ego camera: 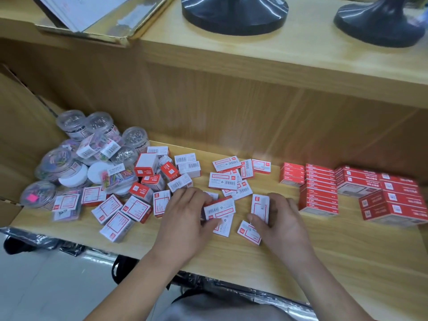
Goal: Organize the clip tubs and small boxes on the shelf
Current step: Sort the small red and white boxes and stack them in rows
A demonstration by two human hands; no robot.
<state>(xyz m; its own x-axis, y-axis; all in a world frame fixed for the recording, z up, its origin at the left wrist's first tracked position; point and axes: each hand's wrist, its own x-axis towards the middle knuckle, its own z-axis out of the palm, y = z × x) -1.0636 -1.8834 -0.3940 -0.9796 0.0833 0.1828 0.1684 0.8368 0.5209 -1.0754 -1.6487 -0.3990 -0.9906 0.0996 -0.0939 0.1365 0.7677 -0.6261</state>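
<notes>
At the left end of the shelf (324,246) the clip tubs (69,158) lay heaped, some upright and some tipped, likely kept together as 1 kind. Beside them the loose small boxes (129,205) sprawled at all angles, unsorted. The left hand (185,218) gripped 1 labelled box (220,208), fingers (185,193) curled over its far edge and thumb against the near one. Its long axis ran left to right, rising slightly rightward. The right hand (278,218) pinched an upright box (260,207) stood on edge, its long axis pointing away from the person, probably to square it for stacking. At the right, the red stacks (318,188) sat in tidy piles, long sides facing forward, a pattern to follow.
</notes>
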